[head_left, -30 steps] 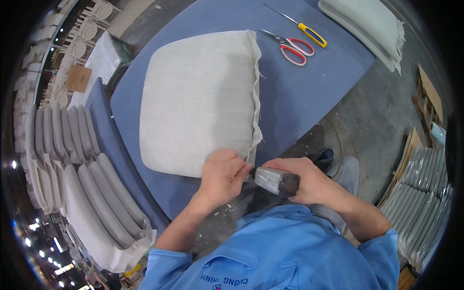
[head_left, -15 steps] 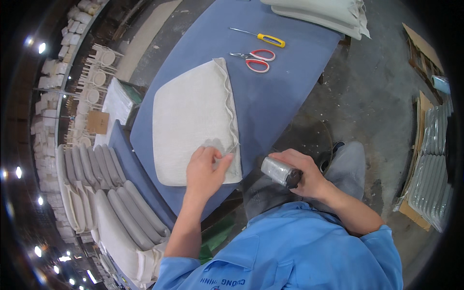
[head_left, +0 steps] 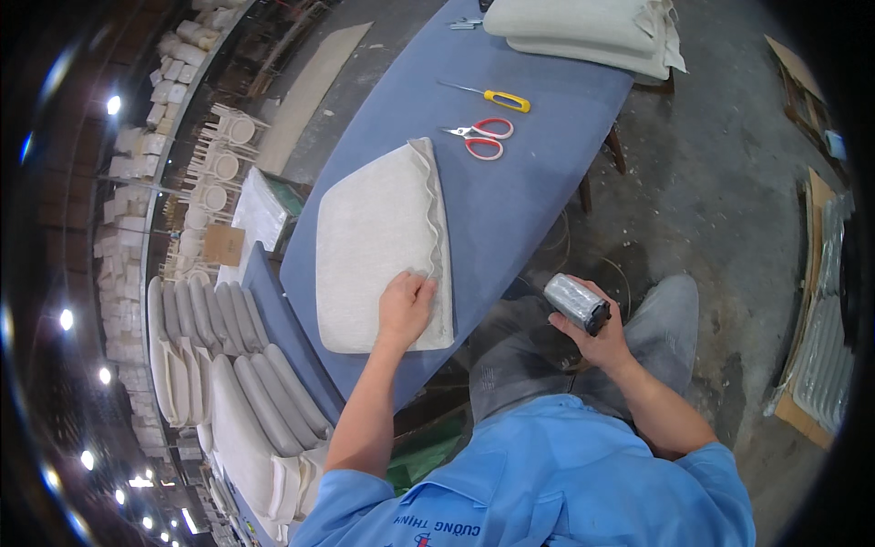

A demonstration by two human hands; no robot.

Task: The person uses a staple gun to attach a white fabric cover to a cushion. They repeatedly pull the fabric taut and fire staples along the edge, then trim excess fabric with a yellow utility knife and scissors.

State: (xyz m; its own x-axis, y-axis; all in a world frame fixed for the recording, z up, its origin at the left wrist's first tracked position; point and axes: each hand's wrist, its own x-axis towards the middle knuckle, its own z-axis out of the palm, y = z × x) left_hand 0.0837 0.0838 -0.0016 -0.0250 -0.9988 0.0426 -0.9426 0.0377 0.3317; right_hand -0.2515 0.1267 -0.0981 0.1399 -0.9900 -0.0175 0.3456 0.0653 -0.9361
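Observation:
A pale cream padded cushion lies flat on the blue-covered table, its gathered fabric edge running along the right side. My left hand is closed at the lower part of that edge, fingers curled and pinching the fabric. Off the table's right side, above my lap, my right hand is wrapped round a silver, block-shaped tool with a black end; its exact kind does not show. Beyond the cushion lie red-and-white-handled scissors and a yellow-handled screwdriver.
Stacked cream cushions sit at the table's far end, near small metal pieces. Grey padded panels stand in rows at the left. Plastic-wrapped panels lean at the right. A thin hose loops near my legs.
My left hand has closed onto the cushion's fabric edge. My right hand has moved slightly right with the silver tool. The whole view has shifted a little.

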